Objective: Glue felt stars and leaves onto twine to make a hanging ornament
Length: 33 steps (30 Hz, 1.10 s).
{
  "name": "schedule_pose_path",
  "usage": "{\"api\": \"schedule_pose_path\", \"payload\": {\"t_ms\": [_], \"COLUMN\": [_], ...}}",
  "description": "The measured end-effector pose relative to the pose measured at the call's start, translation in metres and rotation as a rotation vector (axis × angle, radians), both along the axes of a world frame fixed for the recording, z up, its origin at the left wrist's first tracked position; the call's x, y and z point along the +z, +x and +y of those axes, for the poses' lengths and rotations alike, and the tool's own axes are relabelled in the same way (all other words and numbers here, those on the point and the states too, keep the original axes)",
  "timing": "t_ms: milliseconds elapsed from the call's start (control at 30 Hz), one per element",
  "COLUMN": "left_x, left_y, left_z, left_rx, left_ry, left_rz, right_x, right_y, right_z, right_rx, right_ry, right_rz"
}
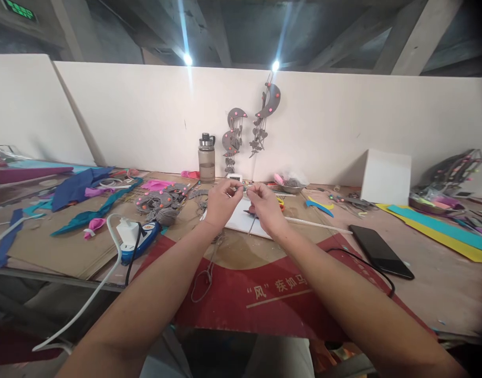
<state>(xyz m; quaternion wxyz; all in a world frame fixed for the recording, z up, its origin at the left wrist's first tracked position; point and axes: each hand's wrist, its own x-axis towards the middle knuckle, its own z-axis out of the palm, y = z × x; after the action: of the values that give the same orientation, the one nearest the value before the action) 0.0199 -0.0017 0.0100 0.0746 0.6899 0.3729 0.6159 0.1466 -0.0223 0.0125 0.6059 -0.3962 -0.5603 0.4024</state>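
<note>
My left hand (224,202) and my right hand (265,206) are raised close together over a white board (241,220), fingertips pinched and nearly meeting. Whatever lies between the fingertips is too small to make out. A thin grey strand (251,226) shows just below my right hand. Scissors (281,203) with yellow and orange handles lie partly hidden behind that hand. Under my left forearm, a loop of grey yarn (201,286) rests on the red printed sheet (241,310).
Grey felt pieces with pink dots (156,202) lie left, near a power strip (140,244) with a white cable. A water bottle (207,160) stands at the back. Felt moon hangings (269,102) hang on the white partition (146,115). A black phone (378,252) lies right.
</note>
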Motion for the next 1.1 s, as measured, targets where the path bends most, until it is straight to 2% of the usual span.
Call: {"api": "schedule_pose_path", "payload": {"t_ms": [100, 167, 400, 567, 733, 933, 1100], "left_x": [-0.001, -0.001, -0.003, -0.003, 0.002, 0.002, -0.001], "left_y": [0.003, 0.005, 0.010, 0.011, 0.010, 0.007, 0.008], "left_z": [-0.001, -0.003, -0.007, -0.005, -0.008, -0.010, -0.006], "left_rx": [-0.103, -0.178, -0.299, -0.459, -0.559, -0.620, -0.599], "left_ry": [-0.118, -0.166, -0.241, -0.367, -0.449, -0.452, -0.450], "left_rz": [-0.103, -0.146, -0.205, -0.248, -0.272, -0.276, -0.279], "right_x": [-0.006, -0.006, 0.001, 0.002, 0.003, 0.001, 0.000], "right_y": [0.004, 0.007, 0.012, 0.017, 0.018, 0.019, 0.018], "right_z": [0.003, 0.001, -0.009, -0.013, -0.014, -0.013, -0.012], "right_rx": [-0.124, -0.170, -0.269, -0.285, -0.296, -0.305, -0.302], "right_ry": [0.151, 0.185, 0.216, 0.202, 0.205, 0.202, 0.213], "right_rz": [-0.118, -0.182, -0.284, -0.289, -0.297, -0.334, -0.347]}}
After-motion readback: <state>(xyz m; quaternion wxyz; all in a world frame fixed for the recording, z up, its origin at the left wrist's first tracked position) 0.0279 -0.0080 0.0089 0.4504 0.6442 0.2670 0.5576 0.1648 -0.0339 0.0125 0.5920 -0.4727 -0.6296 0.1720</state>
